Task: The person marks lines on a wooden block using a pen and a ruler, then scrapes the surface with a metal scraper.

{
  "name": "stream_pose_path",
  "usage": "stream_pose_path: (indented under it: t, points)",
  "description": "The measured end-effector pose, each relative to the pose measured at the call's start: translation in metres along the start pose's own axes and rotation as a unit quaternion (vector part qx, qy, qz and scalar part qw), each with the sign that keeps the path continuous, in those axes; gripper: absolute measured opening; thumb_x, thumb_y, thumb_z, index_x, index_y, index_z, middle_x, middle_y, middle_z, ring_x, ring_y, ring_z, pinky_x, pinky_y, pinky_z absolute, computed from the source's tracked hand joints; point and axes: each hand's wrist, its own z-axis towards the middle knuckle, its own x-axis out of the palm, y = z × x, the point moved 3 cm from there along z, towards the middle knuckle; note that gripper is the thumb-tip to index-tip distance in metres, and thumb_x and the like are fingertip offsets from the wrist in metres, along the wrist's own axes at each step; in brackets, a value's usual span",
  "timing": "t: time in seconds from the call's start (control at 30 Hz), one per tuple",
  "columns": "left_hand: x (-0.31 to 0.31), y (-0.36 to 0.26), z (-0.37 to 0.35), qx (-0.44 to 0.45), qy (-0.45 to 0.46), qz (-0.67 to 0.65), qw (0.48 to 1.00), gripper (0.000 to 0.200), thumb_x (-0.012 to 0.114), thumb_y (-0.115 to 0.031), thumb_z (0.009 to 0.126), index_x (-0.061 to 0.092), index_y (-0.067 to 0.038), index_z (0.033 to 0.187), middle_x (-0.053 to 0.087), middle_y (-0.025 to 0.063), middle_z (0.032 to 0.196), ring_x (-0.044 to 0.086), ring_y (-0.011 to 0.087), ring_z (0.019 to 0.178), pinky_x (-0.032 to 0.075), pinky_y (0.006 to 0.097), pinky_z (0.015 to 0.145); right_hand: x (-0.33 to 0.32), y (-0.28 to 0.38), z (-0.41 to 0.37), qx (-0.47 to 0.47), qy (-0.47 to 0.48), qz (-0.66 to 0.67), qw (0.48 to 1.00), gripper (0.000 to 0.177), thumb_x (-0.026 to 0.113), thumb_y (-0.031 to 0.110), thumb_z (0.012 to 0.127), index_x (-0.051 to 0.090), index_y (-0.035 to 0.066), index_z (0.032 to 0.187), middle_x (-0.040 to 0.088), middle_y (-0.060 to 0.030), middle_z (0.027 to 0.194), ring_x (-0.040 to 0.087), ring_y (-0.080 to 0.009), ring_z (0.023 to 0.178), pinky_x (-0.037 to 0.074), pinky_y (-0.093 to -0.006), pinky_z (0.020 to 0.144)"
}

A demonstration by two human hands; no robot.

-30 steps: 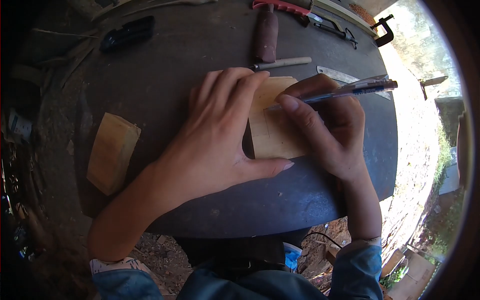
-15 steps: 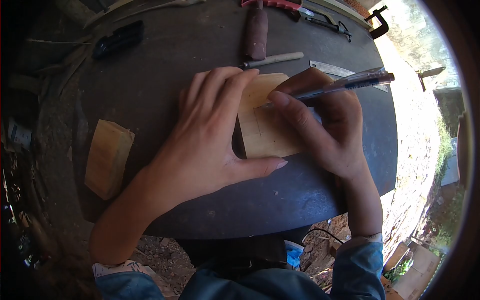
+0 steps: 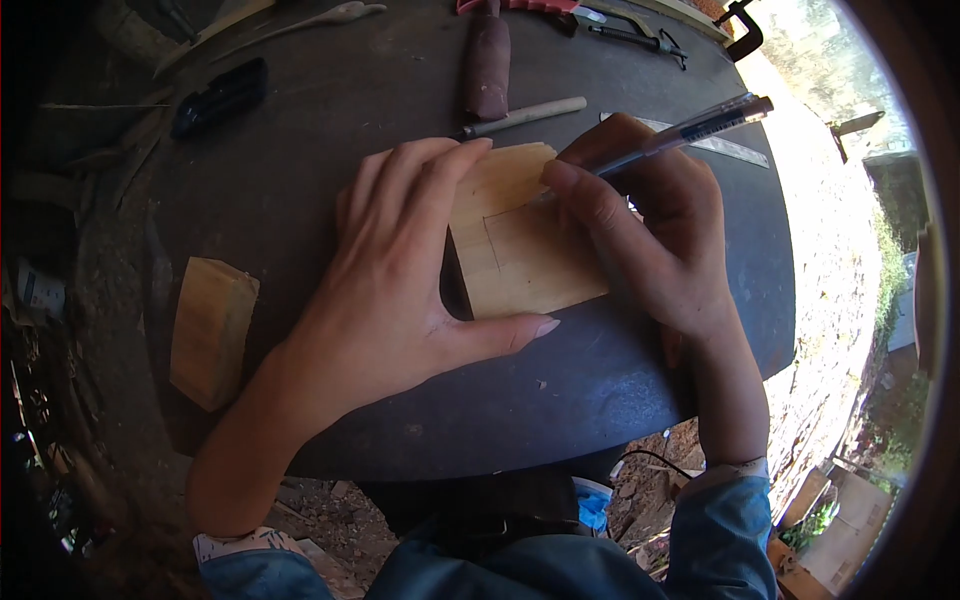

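Observation:
My left hand (image 3: pixel 395 265) lies along the left side of a pale wooden block (image 3: pixel 535 265), its fingers at the top left and its thumb by the near edge, steadying it. Thin dark lines forming a corner are drawn on the block's upper face. In my right hand (image 3: pixel 655 220), a clear ballpoint pen (image 3: pixel 685 132) is pinched and tilted, its back end pointing up to the right. The pen's tip is hidden by the fingers, close over the upper right of the block.
A second wooden block (image 3: pixel 213 330) stands at the left of the dark table (image 3: pixel 430 430). Beyond the hands lie a chisel-like tool (image 3: pixel 530 117), a brown cylindrical handle (image 3: pixel 488 75), a steel ruler (image 3: pixel 725 150) and a dark object (image 3: pixel 220 97). A clamp (image 3: pixel 742 32) sits at the far right edge.
My right hand and the pen have moved rightward across the block, and a longer drawn line shows behind them. The view has shifted slightly. My left hand keeps its hold.

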Motion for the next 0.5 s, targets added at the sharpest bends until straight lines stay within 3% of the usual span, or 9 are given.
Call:
stream_pose_path:
  t: [0.1,0.2,0.5]
  points:
    - [0.0,-0.001,0.0,-0.004,0.002,0.001,1.0,0.115,0.101,-0.045,0.068,0.046,-0.003,0.159,0.051,0.0182,0.153,0.048,0.039,0.141,0.041,0.0524,0.12,-0.004,-0.004,0.0,0.003,-0.003,-0.007,1.0,0.015,0.07,0.007,0.105,0.074,-0.007,0.106,0.072,-0.0099,0.097,0.069,-0.0135,0.083,0.054,-0.0288,0.075]
    - [0.0,-0.001,0.001,-0.005,0.002,0.002,1.0,0.114,0.101,-0.045,0.069,0.046,-0.003,0.159,0.052,0.018,0.153,0.049,0.0389,0.141,0.041,0.0523,0.119,-0.003,-0.014,0.001,-0.047,-0.046,0.015,0.998,0.022,0.072,0.023,0.105,0.075,0.002,0.105,0.074,-0.006,0.083,0.068,-0.0124,0.07,0.052,-0.0292,0.065]
    - [-0.001,-0.001,0.001,-0.001,0.005,0.005,1.0,0.115,0.101,-0.045,0.069,0.045,-0.002,0.16,0.052,0.0183,0.152,0.05,0.0388,0.14,0.041,0.0518,0.119,-0.009,-0.012,0.001,-0.036,-0.04,0.0,0.999,0.023,0.071,0.023,0.106,0.074,0.0,0.106,0.075,-0.0079,0.084,0.072,-0.0137,0.076,0.056,-0.0304,0.071]
